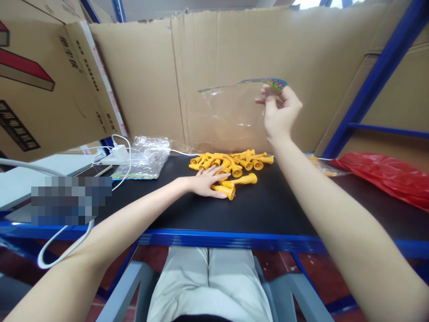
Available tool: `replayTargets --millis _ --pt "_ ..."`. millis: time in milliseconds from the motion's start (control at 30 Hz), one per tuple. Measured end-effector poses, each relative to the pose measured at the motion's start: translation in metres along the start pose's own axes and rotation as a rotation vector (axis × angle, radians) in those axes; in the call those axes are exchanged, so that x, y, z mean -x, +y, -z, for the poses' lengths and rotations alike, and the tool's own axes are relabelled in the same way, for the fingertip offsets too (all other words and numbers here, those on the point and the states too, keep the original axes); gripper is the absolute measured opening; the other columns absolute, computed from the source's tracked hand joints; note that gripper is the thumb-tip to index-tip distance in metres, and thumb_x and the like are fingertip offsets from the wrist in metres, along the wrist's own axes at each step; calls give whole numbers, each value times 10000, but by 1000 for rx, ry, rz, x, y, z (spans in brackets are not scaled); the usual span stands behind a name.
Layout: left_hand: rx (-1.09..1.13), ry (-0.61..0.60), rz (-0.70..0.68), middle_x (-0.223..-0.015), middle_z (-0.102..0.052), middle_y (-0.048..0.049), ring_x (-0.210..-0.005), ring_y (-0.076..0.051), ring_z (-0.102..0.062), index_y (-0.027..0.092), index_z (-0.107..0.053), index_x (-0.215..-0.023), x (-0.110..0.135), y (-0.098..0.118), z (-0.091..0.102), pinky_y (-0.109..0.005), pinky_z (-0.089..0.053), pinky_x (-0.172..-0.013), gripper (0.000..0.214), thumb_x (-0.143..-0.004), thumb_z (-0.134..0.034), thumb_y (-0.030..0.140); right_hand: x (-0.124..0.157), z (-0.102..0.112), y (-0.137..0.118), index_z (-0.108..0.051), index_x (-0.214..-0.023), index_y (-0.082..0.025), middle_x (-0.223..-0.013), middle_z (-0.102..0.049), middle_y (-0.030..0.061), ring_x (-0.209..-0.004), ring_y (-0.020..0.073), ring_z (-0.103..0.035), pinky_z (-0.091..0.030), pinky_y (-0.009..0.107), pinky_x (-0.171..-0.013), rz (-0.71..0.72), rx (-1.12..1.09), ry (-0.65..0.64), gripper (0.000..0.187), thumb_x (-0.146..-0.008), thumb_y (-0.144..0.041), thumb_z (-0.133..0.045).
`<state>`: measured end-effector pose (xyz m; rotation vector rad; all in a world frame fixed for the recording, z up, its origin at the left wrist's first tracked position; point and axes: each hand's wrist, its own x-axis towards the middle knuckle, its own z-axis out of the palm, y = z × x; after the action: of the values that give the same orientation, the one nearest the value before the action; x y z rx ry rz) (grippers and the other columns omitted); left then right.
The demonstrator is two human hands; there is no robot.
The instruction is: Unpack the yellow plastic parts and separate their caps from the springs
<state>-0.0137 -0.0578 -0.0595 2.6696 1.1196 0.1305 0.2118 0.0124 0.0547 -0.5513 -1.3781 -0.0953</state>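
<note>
My left hand (pixel 208 181) lies with fingers spread over the near side of a heap of yellow plastic horn-shaped pieces (pixel 248 154). One loose yellow piece (pixel 225 192) sits under its thumb, and another (pixel 246 179) lies just beyond on the black tabletop. Raised above the heap, my right hand (pixel 279 107) pinches the coloured top edge of a clear plastic bag (pixel 231 116). The bag hangs out to the left of the fingers and looks see-through, with no contents visible in it.
Stacked clear bags (pixel 147 154) lie at the left beside a white charger (pixel 119 154) with cables and a pale laptop-like slab (pixel 36 179). A red plastic bag (pixel 385 174) rests at the right. Cardboard (pixel 140 76) walls the back, and a blue frame edge (pixel 228 239) runs along the front.
</note>
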Motion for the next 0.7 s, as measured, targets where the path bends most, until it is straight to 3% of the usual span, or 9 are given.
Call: replayTargets --millis 100,200,333,433,533,700 --pt "-65 -13 9 -1587 -31 -89 -1448 -349 -28 305 -224 -1490 -7 1 -10 -642 -22 -1093 765 -843 -395 674 14 3 7 -632 -1056 -230 -1038 -660 71 -1059 274 -619 -511 484 -867 -19 -10 -26 540 -858 -672 -393" --pt "-95 40 19 -1582 -88 -103 -1441 -326 -134 276 -232 -1492 -11 -7 -16 -581 -123 -1118 696 -894 -334 619 32 5 12 -633 -1106 -228 -1101 -653 107 -1072 276 -619 -508 482 -866 -41 -14 -44 558 -864 -664 -383" --pt "-163 150 0 -1552 -217 -129 -1353 -294 -377 236 -365 -1437 -9 -17 -18 -430 -324 -1074 584 -922 -376 512 59 6 16 -652 -1079 -209 -1034 -674 109 -982 241 -661 -523 430 -872 -140 0 -14 537 -855 -644 -430" --pt "-233 199 -6 -1506 -344 -113 -1253 -264 -502 217 -506 -1319 -5 -18 -13 -380 -407 -1007 447 -932 -401 413 73 7 18 -665 -1035 -199 -981 -684 105 -933 233 -675 -523 413 -875 -192 -5 -13 540 -829 -657 -464" --pt "-272 251 -28 -1437 -455 -105 -1172 -257 -560 199 -605 -1144 -2 -17 -6 -365 -445 -954 333 -915 -447 381 76 10 20 -672 -998 -202 -948 -690 97 -918 227 -674 -514 415 -885 -201 2 -28 525 -819 -657 -482" --pt "-312 350 -33 -1171 -632 -130 -1061 -259 -599 164 -612 -1004 -3 -19 5 -358 -454 -885 287 -903 -483 399 76 13 22 -679 -940 -212 -930 -692 93 -913 224 -670 -505 417 -902 -197 -19 -45 480 -799 -645 -528"
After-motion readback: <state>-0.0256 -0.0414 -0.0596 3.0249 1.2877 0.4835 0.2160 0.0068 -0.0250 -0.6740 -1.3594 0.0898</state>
